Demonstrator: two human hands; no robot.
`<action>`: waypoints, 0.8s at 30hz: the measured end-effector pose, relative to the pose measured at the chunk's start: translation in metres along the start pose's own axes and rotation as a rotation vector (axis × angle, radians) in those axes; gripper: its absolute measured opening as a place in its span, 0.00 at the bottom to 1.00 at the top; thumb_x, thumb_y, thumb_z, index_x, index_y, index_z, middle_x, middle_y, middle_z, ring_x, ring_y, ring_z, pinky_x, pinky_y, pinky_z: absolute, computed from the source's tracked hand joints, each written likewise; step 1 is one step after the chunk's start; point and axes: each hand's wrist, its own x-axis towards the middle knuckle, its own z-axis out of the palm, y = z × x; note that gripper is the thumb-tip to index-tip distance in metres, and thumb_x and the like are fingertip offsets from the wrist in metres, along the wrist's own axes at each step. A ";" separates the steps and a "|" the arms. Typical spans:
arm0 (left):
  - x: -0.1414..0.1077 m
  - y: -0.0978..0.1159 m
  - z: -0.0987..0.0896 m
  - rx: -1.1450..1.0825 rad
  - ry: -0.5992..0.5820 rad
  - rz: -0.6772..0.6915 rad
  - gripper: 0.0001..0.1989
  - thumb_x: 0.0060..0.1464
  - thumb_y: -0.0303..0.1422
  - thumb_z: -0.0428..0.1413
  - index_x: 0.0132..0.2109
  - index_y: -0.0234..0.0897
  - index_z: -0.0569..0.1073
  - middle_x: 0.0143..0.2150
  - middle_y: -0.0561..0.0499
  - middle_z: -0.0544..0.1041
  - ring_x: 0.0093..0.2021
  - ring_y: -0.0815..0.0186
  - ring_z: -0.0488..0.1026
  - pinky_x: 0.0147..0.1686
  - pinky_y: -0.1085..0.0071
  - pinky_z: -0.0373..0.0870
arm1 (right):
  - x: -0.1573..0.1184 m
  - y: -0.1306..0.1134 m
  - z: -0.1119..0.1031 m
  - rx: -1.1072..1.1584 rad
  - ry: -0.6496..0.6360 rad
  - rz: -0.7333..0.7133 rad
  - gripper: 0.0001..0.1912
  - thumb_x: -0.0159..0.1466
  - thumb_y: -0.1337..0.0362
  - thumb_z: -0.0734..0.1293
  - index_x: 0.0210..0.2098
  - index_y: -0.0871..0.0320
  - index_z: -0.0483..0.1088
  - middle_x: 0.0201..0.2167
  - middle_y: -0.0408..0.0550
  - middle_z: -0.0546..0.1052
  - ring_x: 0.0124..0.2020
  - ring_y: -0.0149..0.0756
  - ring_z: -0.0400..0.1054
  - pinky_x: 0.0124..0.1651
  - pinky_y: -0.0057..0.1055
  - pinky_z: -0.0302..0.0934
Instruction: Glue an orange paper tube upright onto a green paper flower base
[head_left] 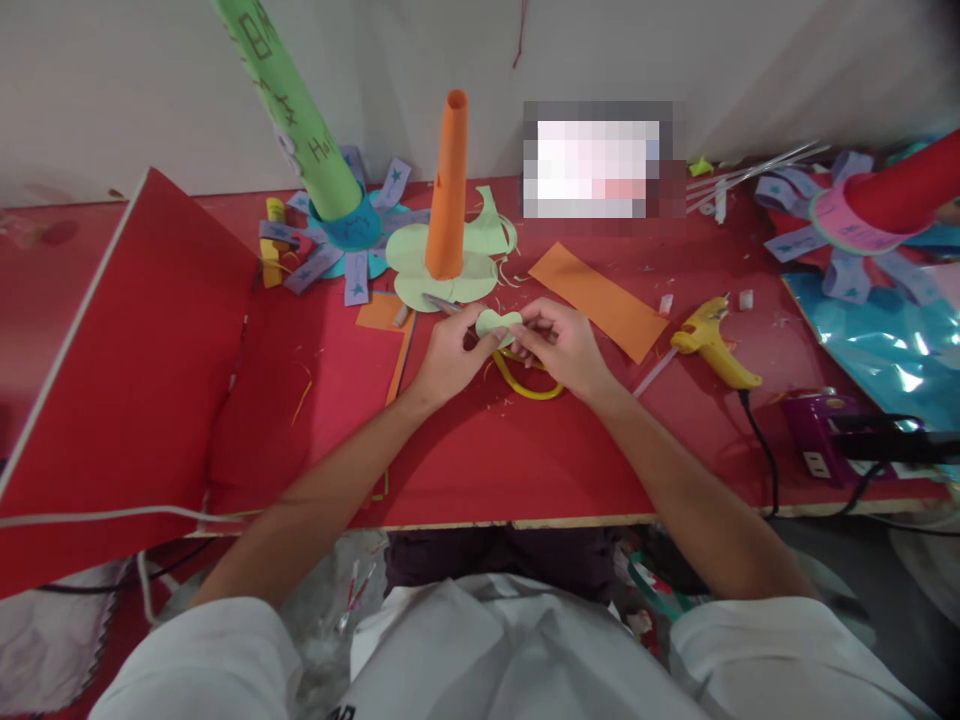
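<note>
Between my two hands is a small pale green paper piece [498, 324] with rounded lobes. My left hand [452, 352] pinches its left side, and my right hand [568, 346] pinches its right side. Scissors [529, 391] with yellow handles show beneath my hands, their blades poking out beyond my left hand. Whether any finger touches them, I cannot tell. Just behind, an orange paper cone [448, 200] stands upright on a pale green petal-shaped paper base [411, 262]. Green paper scraps [491, 222] lie beside that base.
An orange paper strip [596, 300] and a yellow glue gun [716, 345] lie to the right. Back left stands a green paper tube [300, 120] with purple strips; a red tube [911, 185] leans at far right. A red board [142, 370] rises at left.
</note>
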 end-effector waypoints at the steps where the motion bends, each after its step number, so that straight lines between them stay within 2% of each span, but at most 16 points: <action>1: 0.000 0.000 0.000 0.003 0.003 0.002 0.27 0.66 0.58 0.62 0.35 0.40 0.69 0.29 0.56 0.68 0.30 0.68 0.65 0.30 0.69 0.61 | 0.000 0.000 0.000 -0.005 -0.002 0.002 0.30 0.63 0.33 0.77 0.36 0.53 0.73 0.25 0.42 0.79 0.22 0.30 0.71 0.25 0.29 0.69; 8: 0.000 -0.003 -0.003 -0.038 0.015 -0.009 0.28 0.68 0.62 0.59 0.38 0.40 0.69 0.32 0.55 0.70 0.30 0.68 0.66 0.30 0.69 0.62 | 0.000 -0.002 0.000 0.001 0.023 0.016 0.31 0.61 0.32 0.78 0.36 0.53 0.72 0.25 0.41 0.79 0.22 0.30 0.70 0.25 0.29 0.69; 11: -0.001 -0.005 -0.001 -0.073 0.036 -0.001 0.26 0.69 0.60 0.58 0.44 0.41 0.71 0.36 0.53 0.73 0.32 0.67 0.69 0.31 0.69 0.67 | 0.000 -0.001 0.000 0.006 0.028 0.018 0.31 0.61 0.31 0.77 0.36 0.53 0.71 0.25 0.41 0.78 0.22 0.29 0.70 0.26 0.29 0.69; 13: -0.001 -0.005 0.000 -0.062 0.043 0.054 0.26 0.68 0.60 0.61 0.51 0.41 0.72 0.44 0.48 0.78 0.40 0.64 0.77 0.38 0.68 0.74 | 0.000 -0.001 0.000 -0.001 0.017 0.015 0.30 0.62 0.32 0.77 0.36 0.52 0.72 0.25 0.41 0.78 0.22 0.30 0.70 0.26 0.30 0.69; 15: -0.001 -0.004 0.001 -0.038 0.031 0.107 0.28 0.67 0.59 0.62 0.57 0.41 0.73 0.54 0.43 0.80 0.51 0.60 0.79 0.49 0.65 0.78 | -0.001 0.000 0.000 -0.012 0.005 0.006 0.29 0.63 0.33 0.76 0.36 0.52 0.72 0.25 0.42 0.78 0.23 0.31 0.70 0.27 0.31 0.70; 17: 0.000 -0.003 0.000 -0.029 0.006 0.106 0.28 0.68 0.58 0.61 0.60 0.41 0.72 0.59 0.41 0.80 0.53 0.59 0.80 0.53 0.64 0.77 | -0.001 0.002 0.001 -0.017 -0.001 -0.002 0.28 0.64 0.33 0.76 0.36 0.52 0.72 0.25 0.42 0.79 0.23 0.31 0.71 0.28 0.32 0.70; 20: -0.001 -0.004 -0.002 -0.065 -0.008 0.051 0.28 0.69 0.56 0.61 0.62 0.41 0.72 0.51 0.45 0.81 0.44 0.63 0.78 0.45 0.67 0.76 | -0.001 0.003 0.001 -0.002 0.008 -0.007 0.28 0.64 0.33 0.76 0.36 0.52 0.72 0.25 0.41 0.79 0.22 0.30 0.70 0.27 0.31 0.70; 24: -0.001 -0.006 -0.003 -0.088 0.053 0.042 0.27 0.68 0.57 0.63 0.61 0.42 0.72 0.43 0.50 0.79 0.40 0.64 0.76 0.43 0.68 0.74 | 0.001 0.005 0.000 0.024 0.041 0.008 0.30 0.62 0.32 0.77 0.36 0.52 0.71 0.24 0.41 0.78 0.22 0.30 0.70 0.27 0.30 0.69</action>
